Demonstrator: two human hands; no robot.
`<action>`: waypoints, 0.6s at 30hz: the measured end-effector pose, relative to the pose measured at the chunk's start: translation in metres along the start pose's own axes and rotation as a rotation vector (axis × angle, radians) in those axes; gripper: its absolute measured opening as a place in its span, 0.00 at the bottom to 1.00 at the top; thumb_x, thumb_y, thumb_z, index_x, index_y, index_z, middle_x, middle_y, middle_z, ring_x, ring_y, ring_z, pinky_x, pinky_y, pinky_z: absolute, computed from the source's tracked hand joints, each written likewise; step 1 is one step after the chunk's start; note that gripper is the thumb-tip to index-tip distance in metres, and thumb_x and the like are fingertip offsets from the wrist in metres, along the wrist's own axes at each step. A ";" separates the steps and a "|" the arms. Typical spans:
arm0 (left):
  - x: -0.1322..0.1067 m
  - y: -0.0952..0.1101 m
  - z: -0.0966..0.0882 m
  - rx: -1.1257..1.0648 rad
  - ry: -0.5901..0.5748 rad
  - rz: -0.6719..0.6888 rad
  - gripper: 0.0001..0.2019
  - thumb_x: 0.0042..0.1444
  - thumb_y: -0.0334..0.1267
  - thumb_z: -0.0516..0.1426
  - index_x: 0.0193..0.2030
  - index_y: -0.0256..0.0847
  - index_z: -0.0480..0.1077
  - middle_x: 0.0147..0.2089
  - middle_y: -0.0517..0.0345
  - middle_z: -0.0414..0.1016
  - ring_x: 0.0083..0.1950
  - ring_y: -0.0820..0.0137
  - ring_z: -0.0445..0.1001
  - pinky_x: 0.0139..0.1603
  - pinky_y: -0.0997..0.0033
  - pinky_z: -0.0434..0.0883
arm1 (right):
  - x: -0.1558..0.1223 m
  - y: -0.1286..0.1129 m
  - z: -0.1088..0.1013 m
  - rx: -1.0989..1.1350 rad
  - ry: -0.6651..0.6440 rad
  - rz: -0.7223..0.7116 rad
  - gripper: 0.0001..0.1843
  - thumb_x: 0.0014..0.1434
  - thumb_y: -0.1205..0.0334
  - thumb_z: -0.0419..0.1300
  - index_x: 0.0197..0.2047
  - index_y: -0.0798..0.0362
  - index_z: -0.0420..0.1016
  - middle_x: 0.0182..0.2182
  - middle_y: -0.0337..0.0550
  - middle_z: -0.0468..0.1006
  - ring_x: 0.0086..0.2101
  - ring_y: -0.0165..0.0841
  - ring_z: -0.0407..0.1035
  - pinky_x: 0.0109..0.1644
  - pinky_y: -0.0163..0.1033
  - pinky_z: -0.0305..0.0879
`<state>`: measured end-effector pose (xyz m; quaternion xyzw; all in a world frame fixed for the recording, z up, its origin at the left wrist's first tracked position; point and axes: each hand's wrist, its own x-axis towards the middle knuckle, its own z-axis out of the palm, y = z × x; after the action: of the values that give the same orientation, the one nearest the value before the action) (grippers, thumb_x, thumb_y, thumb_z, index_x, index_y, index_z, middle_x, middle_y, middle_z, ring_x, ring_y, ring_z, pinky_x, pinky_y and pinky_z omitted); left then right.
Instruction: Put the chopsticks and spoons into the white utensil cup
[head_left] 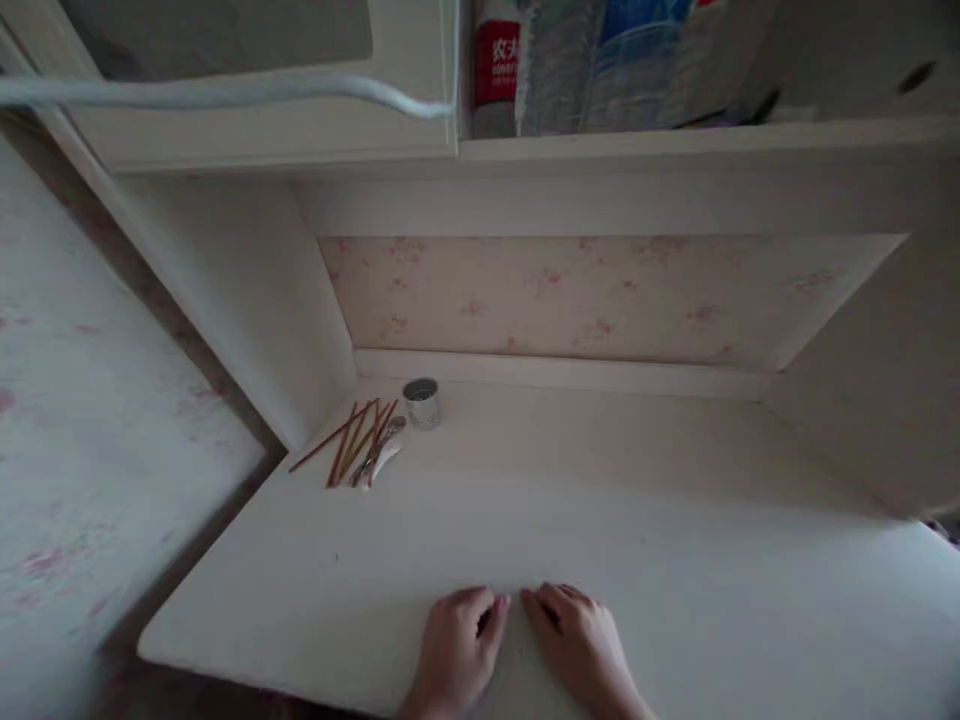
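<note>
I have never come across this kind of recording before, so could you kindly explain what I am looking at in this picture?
Of course. There is no machine here: a person works with two bare hands, and a camera worn on their head looks forward and down. The left hand and right hand rest near the front of a white tabletop, close together and loosely curled; I see nothing held in either. Farther back, toward the picture's left, lie several thin brown sticks, a metal spoon and a white spoon, with a grey cup upright beside them. Above is a shelf holding a red-labelled bottle.
</note>
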<state>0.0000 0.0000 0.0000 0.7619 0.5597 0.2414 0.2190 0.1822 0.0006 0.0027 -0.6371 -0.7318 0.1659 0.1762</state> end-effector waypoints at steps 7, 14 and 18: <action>0.003 0.002 -0.005 -0.012 0.011 0.003 0.22 0.68 0.46 0.47 0.23 0.40 0.62 0.22 0.61 0.69 0.24 0.76 0.66 0.28 0.74 0.54 | -0.001 -0.002 -0.001 -0.006 0.019 -0.009 0.20 0.69 0.55 0.50 0.26 0.49 0.72 0.26 0.37 0.78 0.28 0.32 0.74 0.32 0.34 0.54; 0.002 0.005 -0.006 -0.025 0.010 0.000 0.22 0.68 0.46 0.47 0.23 0.40 0.62 0.22 0.61 0.68 0.24 0.76 0.65 0.28 0.75 0.55 | -0.002 -0.001 -0.003 -0.010 0.052 -0.028 0.21 0.69 0.55 0.50 0.25 0.49 0.71 0.24 0.36 0.77 0.26 0.30 0.72 0.30 0.33 0.53; 0.002 0.005 -0.006 -0.037 0.006 -0.004 0.22 0.68 0.46 0.47 0.23 0.40 0.62 0.22 0.61 0.69 0.24 0.76 0.65 0.28 0.75 0.55 | -0.003 0.000 -0.002 -0.014 0.061 -0.035 0.21 0.69 0.55 0.51 0.25 0.49 0.71 0.24 0.36 0.77 0.26 0.30 0.72 0.30 0.33 0.53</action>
<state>0.0004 0.0007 0.0084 0.7557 0.5575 0.2537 0.2318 0.1833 -0.0019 0.0042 -0.6300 -0.7384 0.1383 0.1966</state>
